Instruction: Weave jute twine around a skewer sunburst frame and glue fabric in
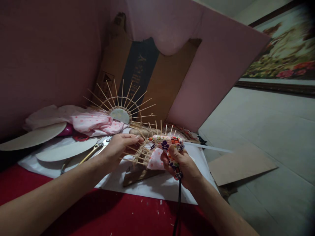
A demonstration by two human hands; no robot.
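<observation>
Pink panels (216,68) close in the far side of the work spot, with a sheet of brown cardboard (172,72) leaning against them and a framed picture (283,55) hanging off to the right. Red cloth (103,213) covers the near part of the surface, and a white sheet (172,191) lies beyond it. Over that sheet I see the small woven piece (141,155), thin sticks poking out of it and a dotted patch (156,159) on its right side, just above a brown slab (137,177). The person's left hand (119,146) pinches its left edge between thumb and fingertips; whether on a stick or a strand, I can't tell. The right hand (185,164) is wrapped round the grip of a flower-patterned glue gun (162,142), nozzle pointing left, a pale rod (209,147) out the back and a black cord (179,203) hanging down. Behind them, a woven half-round (120,114) fans its sticks before the cardboard. Spotted pink fabric (95,124), two white rounded boards (69,150) and yellow-handled shears (90,154) lie to the left.
</observation>
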